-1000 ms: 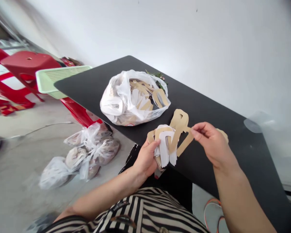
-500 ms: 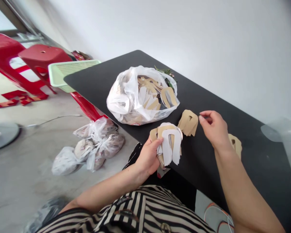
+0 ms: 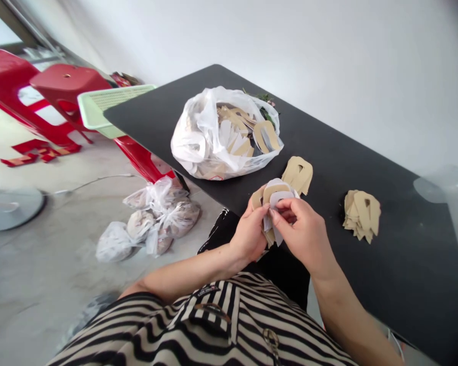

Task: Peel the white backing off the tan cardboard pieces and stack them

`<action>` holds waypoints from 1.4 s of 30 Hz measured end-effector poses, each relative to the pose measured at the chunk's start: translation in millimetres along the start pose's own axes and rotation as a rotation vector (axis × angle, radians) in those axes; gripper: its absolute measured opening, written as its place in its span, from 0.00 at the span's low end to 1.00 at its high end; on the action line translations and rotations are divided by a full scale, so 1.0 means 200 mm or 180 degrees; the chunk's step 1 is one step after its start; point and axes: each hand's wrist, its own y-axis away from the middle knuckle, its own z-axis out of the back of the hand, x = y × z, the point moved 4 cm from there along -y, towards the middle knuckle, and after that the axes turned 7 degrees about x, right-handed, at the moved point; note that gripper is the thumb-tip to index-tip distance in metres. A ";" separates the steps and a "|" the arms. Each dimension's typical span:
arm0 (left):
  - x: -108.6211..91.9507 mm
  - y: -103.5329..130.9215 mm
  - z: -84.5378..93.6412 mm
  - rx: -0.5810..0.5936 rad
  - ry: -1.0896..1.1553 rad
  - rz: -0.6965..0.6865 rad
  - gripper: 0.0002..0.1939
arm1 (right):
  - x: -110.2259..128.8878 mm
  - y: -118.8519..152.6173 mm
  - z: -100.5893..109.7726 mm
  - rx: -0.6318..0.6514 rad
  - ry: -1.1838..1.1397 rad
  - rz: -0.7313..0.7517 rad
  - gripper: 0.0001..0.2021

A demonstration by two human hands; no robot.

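My left hand (image 3: 252, 231) grips a fanned bunch of U-shaped paper pieces (image 3: 272, 193), some tan and some white, close to the table's near edge. The thumb and fingertips of my right hand (image 3: 295, 218) are pinched at the white U-shaped piece on top of that bunch. Just beyond the hands lies a pile of tan U-shaped pieces (image 3: 298, 174). A second tan pile (image 3: 362, 214) sits farther right on the table. More tan and white pieces fill the open white plastic bag (image 3: 202, 147) behind.
The black table (image 3: 336, 157) runs along a white wall. At its left end are a pale green basket (image 3: 93, 109) and red stools (image 3: 68, 84). Tied plastic bags (image 3: 162, 218) lie on the floor, near a round grey base (image 3: 13, 208) with a cord. Leafy sprigs (image 3: 267, 104) lie behind the bag.
My right hand has moved left from beside the near tan pile to the bunch in my left hand, its fingers now on the top white piece. The view has shifted slightly.
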 end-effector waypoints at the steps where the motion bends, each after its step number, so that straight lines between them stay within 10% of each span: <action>1: 0.00 0.01 0.00 0.0022 0.0021 -0.0003 0.23 | 0.01 0.01 0.00 -0.0004 -0.0015 -0.0009 0.08; 42: 0.01 0.01 0.05 0.0228 -0.0129 0.0047 0.36 | -0.06 0.00 -0.01 0.0186 -0.0434 -0.0217 0.03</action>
